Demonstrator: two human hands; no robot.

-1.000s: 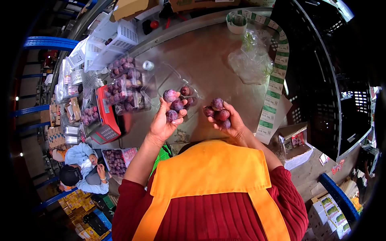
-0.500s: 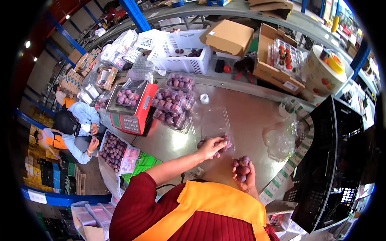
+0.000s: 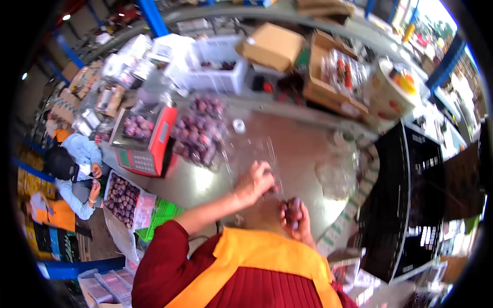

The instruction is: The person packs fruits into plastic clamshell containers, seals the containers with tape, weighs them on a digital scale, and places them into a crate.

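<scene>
Several purple-red plums (image 3: 292,209) rest in my right hand (image 3: 302,226), its fingers curled around them above the steel table. My left hand (image 3: 252,186) is over the clear plastic clamshell box (image 3: 261,149), whose lid lies open toward the back. Its fingers are bent together and blurred. Plums (image 3: 273,189) show beside its fingertips, but whether one is pinched there is hidden. To the left of the open box stand filled boxes of plums (image 3: 199,131), partly stacked. Another filled box (image 3: 137,127) sits on the red scale (image 3: 146,154).
A white crate (image 3: 215,77) and cardboard boxes (image 3: 272,45) line the back edge. On the right are a plastic bag (image 3: 336,177), a label strip (image 3: 354,205) and a black crate (image 3: 405,205). A plum crate (image 3: 122,203) stands left, near a seated person (image 3: 77,169).
The whole view has shifted, with the scene sliding left and blurring. My left hand has lifted a little and its fingers are more bunched. My right hand still holds the plums.
</scene>
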